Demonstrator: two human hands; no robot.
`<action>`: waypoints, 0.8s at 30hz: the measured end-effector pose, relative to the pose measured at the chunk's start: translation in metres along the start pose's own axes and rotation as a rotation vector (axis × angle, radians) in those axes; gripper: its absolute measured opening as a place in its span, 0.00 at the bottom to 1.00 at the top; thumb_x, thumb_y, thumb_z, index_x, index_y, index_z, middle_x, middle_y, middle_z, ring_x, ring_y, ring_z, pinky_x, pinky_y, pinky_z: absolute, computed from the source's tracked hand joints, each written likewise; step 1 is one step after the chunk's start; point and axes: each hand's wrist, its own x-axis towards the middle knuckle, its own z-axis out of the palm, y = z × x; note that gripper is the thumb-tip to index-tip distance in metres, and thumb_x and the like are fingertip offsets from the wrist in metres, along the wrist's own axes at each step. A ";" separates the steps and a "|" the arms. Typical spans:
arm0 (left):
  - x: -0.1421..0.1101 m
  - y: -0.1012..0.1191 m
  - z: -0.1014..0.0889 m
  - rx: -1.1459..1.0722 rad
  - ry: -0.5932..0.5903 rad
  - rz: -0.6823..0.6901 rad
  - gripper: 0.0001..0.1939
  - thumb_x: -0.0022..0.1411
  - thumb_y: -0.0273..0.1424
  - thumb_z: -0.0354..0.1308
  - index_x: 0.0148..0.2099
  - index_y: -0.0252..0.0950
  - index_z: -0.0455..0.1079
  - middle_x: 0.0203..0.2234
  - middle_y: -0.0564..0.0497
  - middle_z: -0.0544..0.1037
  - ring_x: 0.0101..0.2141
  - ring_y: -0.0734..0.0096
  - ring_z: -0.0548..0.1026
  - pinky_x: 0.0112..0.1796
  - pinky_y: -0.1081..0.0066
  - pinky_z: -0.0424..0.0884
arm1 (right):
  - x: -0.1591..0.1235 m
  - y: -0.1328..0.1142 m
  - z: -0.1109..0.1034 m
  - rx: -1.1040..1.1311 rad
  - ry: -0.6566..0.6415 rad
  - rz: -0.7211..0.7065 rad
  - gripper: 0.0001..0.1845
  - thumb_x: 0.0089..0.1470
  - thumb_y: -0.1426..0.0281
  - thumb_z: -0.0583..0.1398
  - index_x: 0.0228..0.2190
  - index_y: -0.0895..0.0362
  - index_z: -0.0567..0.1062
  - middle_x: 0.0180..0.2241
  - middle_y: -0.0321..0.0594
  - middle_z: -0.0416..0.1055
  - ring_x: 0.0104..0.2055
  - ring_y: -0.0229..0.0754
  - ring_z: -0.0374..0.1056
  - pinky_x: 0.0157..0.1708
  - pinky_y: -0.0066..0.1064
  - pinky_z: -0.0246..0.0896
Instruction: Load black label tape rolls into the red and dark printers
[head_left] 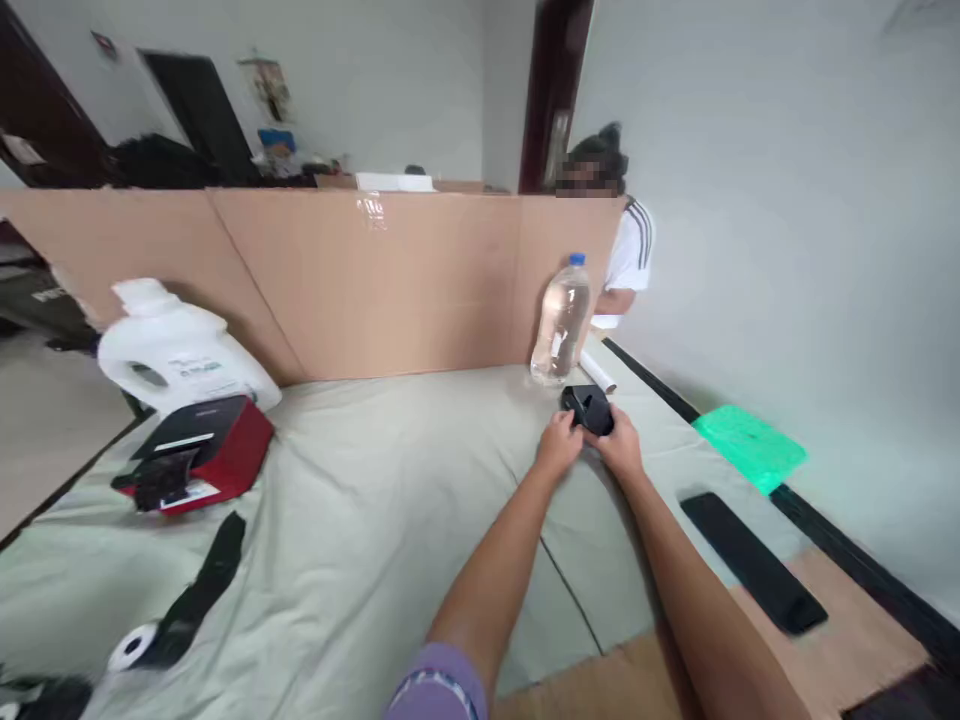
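Note:
Both hands are at a small, boxy black object (589,408) at the far right part of the covered table; its exact kind is not clear. My left hand (560,443) grips its near left side with bent fingers. On its near right side, my right hand (619,446) is closed around the edge. Just behind the object stands a clear bottle (561,325) with a blue cap, upright. A white rolled tube (598,371) lies right beside it.
Cardboard panels (405,290) wall off the back. At left are a leaning white jug (180,345), a red and black box (244,450) and a black strip with a white roll (135,647). Rightward lie a black slab (754,562) and green sheet (750,445). A person (634,240) is behind the cardboard.

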 end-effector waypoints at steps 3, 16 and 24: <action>-0.001 -0.002 0.000 -0.016 -0.017 -0.007 0.25 0.64 0.24 0.54 0.62 0.25 0.71 0.60 0.34 0.72 0.61 0.55 0.70 0.64 0.61 0.62 | -0.003 0.003 0.002 0.016 0.011 0.014 0.47 0.42 0.48 0.65 0.57 0.64 0.68 0.53 0.60 0.71 0.54 0.62 0.68 0.55 0.50 0.62; -0.074 0.056 -0.254 0.119 0.294 0.189 0.23 0.65 0.32 0.56 0.61 0.40 0.72 0.58 0.45 0.76 0.51 0.58 0.77 0.52 0.63 0.73 | -0.020 -0.011 -0.049 -0.567 -0.567 0.278 0.24 0.54 0.50 0.58 0.31 0.60 0.77 0.36 0.61 0.77 0.40 0.62 0.76 0.35 0.42 0.66; -0.197 -0.063 -0.556 -0.071 1.055 -0.358 0.16 0.55 0.25 0.64 0.48 0.35 0.73 0.51 0.43 0.77 0.55 0.54 0.73 0.47 0.66 0.74 | -0.087 -0.219 0.053 -0.108 -0.746 -0.237 0.16 0.56 0.58 0.58 0.38 0.55 0.81 0.38 0.53 0.80 0.42 0.57 0.77 0.41 0.44 0.68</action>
